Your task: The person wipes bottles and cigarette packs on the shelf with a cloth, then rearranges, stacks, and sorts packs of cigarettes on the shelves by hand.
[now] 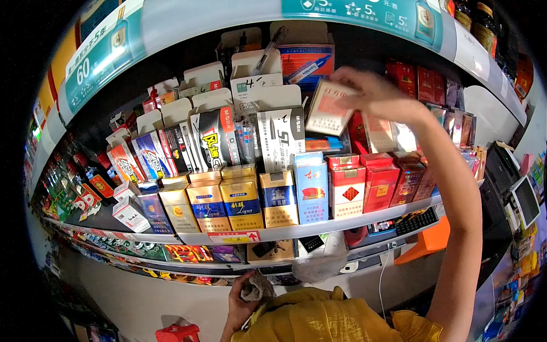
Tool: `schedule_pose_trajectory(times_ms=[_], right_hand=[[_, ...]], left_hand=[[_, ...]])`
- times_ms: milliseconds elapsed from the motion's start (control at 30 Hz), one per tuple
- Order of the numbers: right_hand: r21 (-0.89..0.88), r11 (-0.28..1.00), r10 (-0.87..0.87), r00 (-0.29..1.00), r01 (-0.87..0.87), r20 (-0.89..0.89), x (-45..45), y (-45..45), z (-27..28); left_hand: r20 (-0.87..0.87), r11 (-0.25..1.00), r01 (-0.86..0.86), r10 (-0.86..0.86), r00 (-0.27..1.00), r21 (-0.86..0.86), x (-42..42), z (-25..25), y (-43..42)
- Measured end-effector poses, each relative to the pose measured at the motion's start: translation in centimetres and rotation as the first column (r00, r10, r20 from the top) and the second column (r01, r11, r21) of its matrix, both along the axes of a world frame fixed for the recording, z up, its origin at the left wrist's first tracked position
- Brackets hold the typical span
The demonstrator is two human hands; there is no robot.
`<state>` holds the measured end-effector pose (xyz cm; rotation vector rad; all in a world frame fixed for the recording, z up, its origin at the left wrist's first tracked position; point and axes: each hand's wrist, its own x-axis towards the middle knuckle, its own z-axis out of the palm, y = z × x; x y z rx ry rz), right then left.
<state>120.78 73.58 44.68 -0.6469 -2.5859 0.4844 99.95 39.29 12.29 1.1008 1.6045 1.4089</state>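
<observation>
My right hand (373, 94) is raised over the shelf, its fingers closed on a white and red box (332, 107) that is tilted. Behind it stands a blue and orange box with a marker (310, 68) lying across its front. Beside the held box is a white pen box (281, 137). Below, a light blue pack (311, 191) and a white and red pack (347, 191) stand in the front row. Low in front of my body, my left hand (242, 299) is wrapped round a grey cloth (257, 286).
Gold and blue packs (241, 199) line the shelf edge (273, 231). Bottles (94, 176) stand at the left. An orange object (419, 245) is under the shelf at the right, near a white cable (383, 279). A red stool (178, 333) is on the floor.
</observation>
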Motion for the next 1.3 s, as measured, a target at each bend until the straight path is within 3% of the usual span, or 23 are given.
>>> schedule_pose_trajectory(times_ms=[33, 100, 333, 433, 467, 567, 767, 900, 933, 1033, 1133, 1200, 1300], right_hand=[[-0.088, 0.996, 0.020, 0.998, -0.026, -0.062, 0.4, 0.5, 0.1], [-0.099, 0.994, 0.017, 0.983, -0.035, -0.184, 1.6, 0.7, 0.1], [-0.090, 0.993, -0.106, 0.929, 0.079, -0.354, 3.8, 1.5, 0.2], [-0.394, 0.917, -0.252, 0.844, 0.053, -0.473, 4.2, 2.2, 0.2], [-0.473, 0.876, -0.234, 0.778, -0.091, -0.583, 4.5, 2.0, 0.1], [-0.473, 0.814, -0.151, 0.664, -0.338, -0.733, 5.1, 2.4, -0.3], [-0.378, 0.873, -0.175, 0.525, -0.309, -0.833, 6.5, -0.4, 0.1], [-0.251, 0.957, -0.144, 0.509, -0.149, -0.849, 8.6, -1.6, -0.1], [-0.212, 0.977, -0.180, 0.535, 0.002, -0.825, 9.1, -1.9, 0.1], [-0.124, 0.985, -0.170, 0.535, 0.121, -0.828, 10.8, -1.3, -0.2], [-0.158, 0.981, -0.194, 0.551, 0.112, -0.812, 12.4, -1.2, -0.4], [-0.132, 0.970, -0.228, 0.576, 0.203, -0.785, 13.7, -0.5, -0.7], [-0.146, 0.962, -0.258, 0.581, 0.232, -0.772, 15.0, -0.8, -0.9]], left_hand=[[-0.009, 1.000, 0.000, 0.000, 1.000, -0.001, 0.0, 0.1, 0.0], [-0.025, 1.000, 0.001, -0.001, 1.000, -0.001, 0.2, 0.5, 0.0], [-0.034, 0.999, 0.011, -0.012, 0.999, -0.034, 0.1, 0.2, 0.2], [-0.051, 0.999, 0.017, -0.018, 0.999, -0.030, 0.1, 0.0, 0.4], [-0.040, 0.999, 0.017, -0.019, 0.999, -0.029, 0.0, -0.4, 0.4], [-0.060, 0.999, 0.010, -0.013, 0.998, -0.040, 0.4, 0.5, 0.5], [-0.166, 0.997, 0.009, -0.021, 0.986, -0.073, 0.4, 0.6, 0.8], [-0.064, 0.998, 0.015, -0.019, 0.998, -0.065, 0.2, -1.0, 0.5], [-0.029, 0.997, 0.008, -0.010, 1.000, -0.074, 0.3, -1.0, 0.5], [0.019, 0.996, 0.028, -0.027, 0.999, -0.089, 0.6, -0.6, 1.1], [-0.055, 0.994, 0.050, -0.056, 0.997, -0.099, 1.0, 0.3, 1.5], [-0.120, 0.991, 0.084, -0.096, 0.988, -0.102, 1.0, 0.4, 1.7], [-0.043, 0.992, 0.103, -0.106, 0.993, -0.071, 1.2, 0.0, 2.1]])
